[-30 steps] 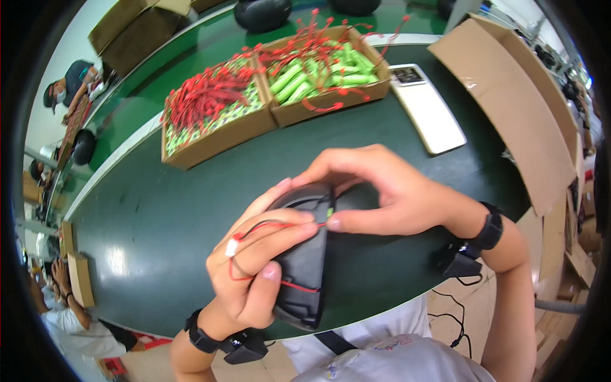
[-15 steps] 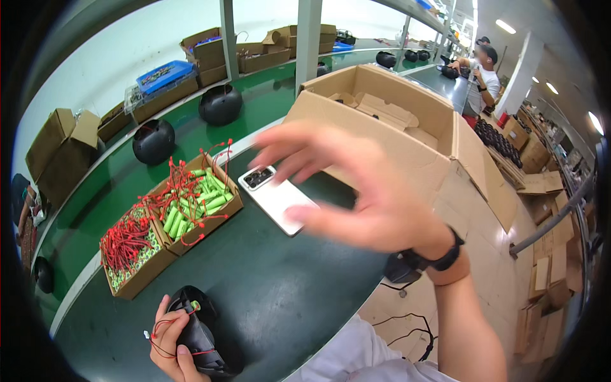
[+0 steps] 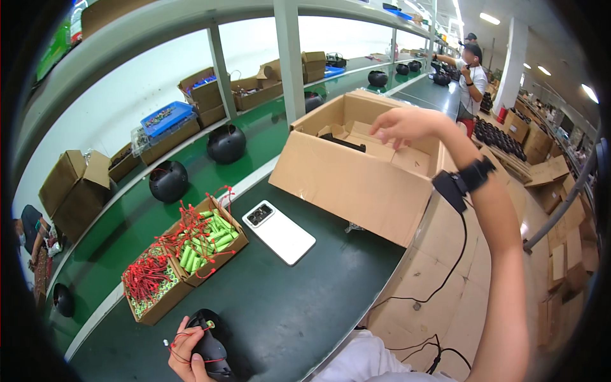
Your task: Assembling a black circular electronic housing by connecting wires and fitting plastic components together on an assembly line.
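My left hand [image 3: 186,358] grips a rounded, hollow black plastic shell [image 3: 213,347] at the table's front edge. Thin red wires with a small white connector [image 3: 167,343] run across its fingers, and a small greenish part [image 3: 210,325] sits at the shell's rim. Over the large open cardboard box [image 3: 347,175] reaches my right hand [image 3: 407,126], its fingers bent, apart and holding nothing. Inside that box I see cardboard pieces and a dark object [image 3: 344,141]. My right wrist wears a black strap with a cable.
Two small boxes hold green cylindrical cells [image 3: 219,235] and red wire leads [image 3: 149,277]. A white phone [image 3: 280,232] lies beside them. Black round shells [image 3: 168,181] stand on the green conveyor [image 3: 197,175] behind. A person [image 3: 472,79] stands at the far right; another is at far left.
My right hand has moved from above the phone, away and to the right, over the big box. The left hand still holds the black shell. The view has shifted.
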The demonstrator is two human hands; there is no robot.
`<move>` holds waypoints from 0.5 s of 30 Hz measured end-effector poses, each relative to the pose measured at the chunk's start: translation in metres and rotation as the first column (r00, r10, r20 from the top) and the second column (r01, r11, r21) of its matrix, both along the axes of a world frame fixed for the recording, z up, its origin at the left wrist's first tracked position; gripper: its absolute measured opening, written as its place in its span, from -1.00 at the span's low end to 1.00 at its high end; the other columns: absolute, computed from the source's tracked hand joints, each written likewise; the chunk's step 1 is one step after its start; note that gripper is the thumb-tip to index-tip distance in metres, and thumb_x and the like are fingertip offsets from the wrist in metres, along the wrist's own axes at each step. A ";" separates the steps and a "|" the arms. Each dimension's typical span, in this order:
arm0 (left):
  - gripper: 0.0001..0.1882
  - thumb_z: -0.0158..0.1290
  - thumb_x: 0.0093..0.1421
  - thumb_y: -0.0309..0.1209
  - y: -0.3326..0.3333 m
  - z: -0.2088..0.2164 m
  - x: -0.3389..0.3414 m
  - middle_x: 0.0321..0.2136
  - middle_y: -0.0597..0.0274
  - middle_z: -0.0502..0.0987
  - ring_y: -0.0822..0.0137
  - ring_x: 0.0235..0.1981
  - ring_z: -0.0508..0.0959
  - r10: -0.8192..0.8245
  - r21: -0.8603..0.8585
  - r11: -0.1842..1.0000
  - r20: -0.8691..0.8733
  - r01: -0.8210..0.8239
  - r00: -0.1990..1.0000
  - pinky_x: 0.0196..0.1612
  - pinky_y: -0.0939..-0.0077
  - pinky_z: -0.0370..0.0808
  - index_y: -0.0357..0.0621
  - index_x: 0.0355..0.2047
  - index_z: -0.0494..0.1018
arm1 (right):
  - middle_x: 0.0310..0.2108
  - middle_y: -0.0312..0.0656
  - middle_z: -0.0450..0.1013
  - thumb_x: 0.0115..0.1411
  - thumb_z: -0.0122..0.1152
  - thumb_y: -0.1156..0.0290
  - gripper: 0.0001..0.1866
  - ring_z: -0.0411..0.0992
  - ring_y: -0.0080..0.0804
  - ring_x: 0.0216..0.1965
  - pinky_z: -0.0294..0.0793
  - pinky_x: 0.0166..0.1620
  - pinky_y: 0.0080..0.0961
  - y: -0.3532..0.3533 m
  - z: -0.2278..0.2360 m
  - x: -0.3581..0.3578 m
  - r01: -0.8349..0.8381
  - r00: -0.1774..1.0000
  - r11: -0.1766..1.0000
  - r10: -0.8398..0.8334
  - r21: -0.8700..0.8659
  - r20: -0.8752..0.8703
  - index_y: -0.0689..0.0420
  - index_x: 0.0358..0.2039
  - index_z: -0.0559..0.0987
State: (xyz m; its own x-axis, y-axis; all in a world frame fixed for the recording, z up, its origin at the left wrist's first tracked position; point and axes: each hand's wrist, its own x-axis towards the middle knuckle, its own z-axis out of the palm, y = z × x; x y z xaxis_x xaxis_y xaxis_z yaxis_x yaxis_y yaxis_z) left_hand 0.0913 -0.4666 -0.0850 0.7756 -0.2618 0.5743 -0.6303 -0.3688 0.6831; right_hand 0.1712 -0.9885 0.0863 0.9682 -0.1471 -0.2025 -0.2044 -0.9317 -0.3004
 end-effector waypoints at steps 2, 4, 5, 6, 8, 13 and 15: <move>-0.60 -0.17 0.19 -0.32 0.002 -0.008 0.000 -0.25 -0.06 0.55 0.07 -0.08 0.50 0.003 -0.023 1.000 0.043 -0.002 0.999 0.20 0.01 0.24 -0.38 -0.21 0.53 | 0.10 -0.13 0.38 0.24 0.04 0.17 -0.51 0.44 -0.15 0.01 0.52 -0.02 -0.19 -0.007 -0.019 0.040 0.131 0.988 0.938 -0.099 0.322 -0.115 -0.04 0.18 0.39; -0.62 -0.14 0.11 -0.33 0.006 -0.019 0.002 -0.33 -0.07 0.53 0.08 -0.16 0.50 -0.019 -0.081 0.996 0.066 0.024 0.998 0.22 -0.20 0.18 -0.37 -0.23 0.52 | 0.14 -0.14 0.33 0.19 0.13 0.16 -0.43 0.36 -0.15 0.09 0.46 0.03 -0.17 -0.017 -0.050 0.065 0.074 0.979 0.987 -0.044 0.143 -0.200 -0.08 0.22 0.33; -0.63 -0.13 0.10 -0.34 0.004 -0.018 0.001 -0.35 -0.06 0.53 0.09 -0.17 0.51 -0.007 -0.085 0.996 0.057 0.012 0.998 0.22 -0.20 0.19 -0.38 -0.25 0.52 | 0.19 -0.15 0.28 0.15 0.22 0.14 -0.33 0.28 -0.15 0.17 0.41 0.08 -0.15 -0.017 -0.062 0.080 -0.005 0.954 0.999 -0.006 -0.036 -0.299 -0.12 0.27 0.27; -0.63 -0.13 0.09 -0.35 0.004 -0.015 0.000 -0.36 -0.06 0.53 0.10 -0.19 0.51 -0.015 -0.093 0.995 0.068 0.021 0.998 0.21 -0.20 0.21 -0.39 -0.27 0.52 | 0.23 -0.14 0.22 0.10 0.26 0.12 -0.27 0.20 -0.17 0.23 0.39 0.10 -0.14 -0.017 -0.076 0.091 0.074 0.945 0.997 -0.062 0.026 -0.322 -0.12 0.28 0.25; -0.63 -0.14 0.08 -0.35 -0.004 -0.016 0.008 -0.37 -0.06 0.53 0.09 -0.19 0.51 -0.054 -0.094 0.994 0.066 0.060 0.996 0.21 -0.20 0.21 -0.40 -0.27 0.52 | 0.21 -0.11 0.29 0.05 0.29 0.14 -0.30 0.22 -0.17 0.24 0.37 0.10 -0.16 -0.037 -0.103 0.084 0.251 0.935 0.898 -0.129 0.362 -0.330 -0.05 0.23 0.34; -0.61 -0.17 -0.06 -0.48 -0.004 -0.011 0.004 -0.37 -0.12 0.55 0.01 -0.22 0.56 -0.043 -0.122 0.991 0.101 0.055 0.994 0.18 -0.21 0.26 -0.41 -0.26 0.52 | -0.20 0.00 0.57 -0.02 0.34 0.26 -0.59 0.51 -0.17 -0.09 0.46 -0.09 -0.32 -0.059 -0.142 0.108 0.139 0.984 0.979 -0.119 -0.148 0.135 0.11 -0.12 0.63; -0.61 -0.17 -0.06 -0.49 -0.005 -0.011 0.004 -0.37 -0.11 0.56 0.01 -0.22 0.56 -0.055 -0.127 0.990 0.105 0.068 0.993 0.18 -0.20 0.26 -0.41 -0.26 0.52 | -0.36 0.00 0.58 -0.07 0.38 0.27 -0.66 0.55 -0.18 -0.28 0.50 -0.22 -0.32 -0.057 -0.122 0.101 -0.010 0.936 0.996 0.039 -0.085 0.350 0.14 -0.26 0.66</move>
State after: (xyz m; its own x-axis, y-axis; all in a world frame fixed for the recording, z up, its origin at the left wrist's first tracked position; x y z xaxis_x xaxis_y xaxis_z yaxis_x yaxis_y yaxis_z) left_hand 0.0950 -0.4711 -0.0964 0.6967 -0.2250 0.6811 -0.7172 -0.2391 0.6546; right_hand 0.2718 -1.0454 -0.0356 0.9789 -0.1241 0.1622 -0.0764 -0.9591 -0.2726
